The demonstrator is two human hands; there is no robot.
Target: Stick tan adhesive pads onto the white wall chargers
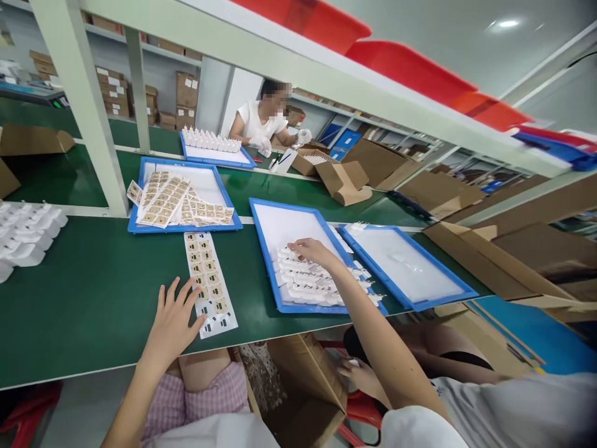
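My left hand [171,320] is spread on the green table, its fingertips resting on the left edge of a sheet of stickers [212,287]. Tan stickers with dark marks cover most of that sheet; its near end has bare white backing. Over a blue-rimmed tray [275,214], my right hand [313,251] has thumb and fingers closed at the far end of the rows of small white plastic parts [308,283]. Thin dark tips stick out of these parts. The fingers partly hide the one they pinch.
Another blue-rimmed tray [186,169] holds a pile of sticker sheets [163,198]. White parts [30,236] stand at far left. To the right lies a tray [415,267] beside open cardboard boxes [494,261]. A gloved co-worker [261,121] sits opposite; another person sits at right.
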